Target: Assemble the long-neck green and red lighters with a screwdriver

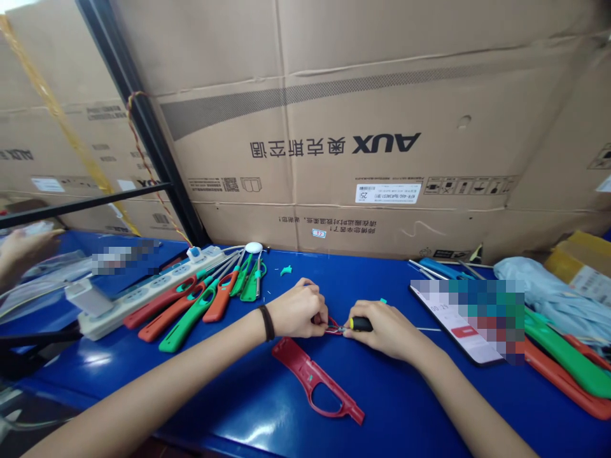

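My left hand (300, 312) is closed in a pinch on a small red part (333, 326) on the blue table (248, 394). My right hand (387, 329) is wrapped round a small screwdriver with a black and yellow handle (359, 324); its tip meets the red part between my hands. A red lighter shell half (316, 380) lies flat on the table just in front of both hands, untouched. A black band sits on my left wrist.
Several red and green long-nosed lighters (200, 305) fan out at the left beside a white power strip (143, 294). A phone (458, 324) lies at the right, with more green and red lighter parts (568, 369) beyond it. Cardboard boxes (363, 127) wall the back. Another person's hand (21, 251) shows at far left.
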The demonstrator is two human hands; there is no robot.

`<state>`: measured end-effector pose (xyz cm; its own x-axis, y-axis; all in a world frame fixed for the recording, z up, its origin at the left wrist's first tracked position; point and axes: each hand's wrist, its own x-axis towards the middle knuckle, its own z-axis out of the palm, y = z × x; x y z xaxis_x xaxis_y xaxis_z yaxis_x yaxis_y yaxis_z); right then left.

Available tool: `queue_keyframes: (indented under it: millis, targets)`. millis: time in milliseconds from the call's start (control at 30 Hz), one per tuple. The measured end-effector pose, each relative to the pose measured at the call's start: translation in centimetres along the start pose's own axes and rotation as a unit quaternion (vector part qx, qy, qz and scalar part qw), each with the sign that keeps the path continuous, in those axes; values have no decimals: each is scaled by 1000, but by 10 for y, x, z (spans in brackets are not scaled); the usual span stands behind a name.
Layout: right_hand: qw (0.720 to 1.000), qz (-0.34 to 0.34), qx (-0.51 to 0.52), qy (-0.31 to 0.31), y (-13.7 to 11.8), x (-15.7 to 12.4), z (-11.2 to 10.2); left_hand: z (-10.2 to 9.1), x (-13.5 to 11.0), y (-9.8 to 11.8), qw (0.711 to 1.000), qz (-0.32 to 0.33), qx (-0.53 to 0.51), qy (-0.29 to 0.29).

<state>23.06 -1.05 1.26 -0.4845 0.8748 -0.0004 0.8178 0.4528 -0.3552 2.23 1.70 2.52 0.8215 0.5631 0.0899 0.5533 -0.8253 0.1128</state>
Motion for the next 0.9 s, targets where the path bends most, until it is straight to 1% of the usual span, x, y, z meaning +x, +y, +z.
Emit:
queue_keyframes:
  millis: [100,167,300,400,467,567,700,767,900]
  targets:
    - [1000,-3,0,4,0,0,0,1,6,5,1000,-4,15,-3]
    - [1000,-2,-4,5,0,0,1,1,9,7,999,8,30,-6]
    - [1000,3,-8,5,0,1,1,-1,13,10,993,65,101,-16]
    - [1000,8,-10,5,0,1,0,-2,12,13,981,113,156,-2]
    - [1000,6,-10,7,0,1,1,-2,12,15,976,132,175,14]
    - [1000,1,-12,10,0,1,1,0,10,13,979,124,163,23]
    - [1000,-6,-10,11,1,1,3,2,10,8,988,104,111,17]
    - [1000,-10,-7,14,2,0,4,5,11,7,989,108,99,22]
    - [1000,-15,-10,17,1,0,4,12,13,8,984,127,119,45]
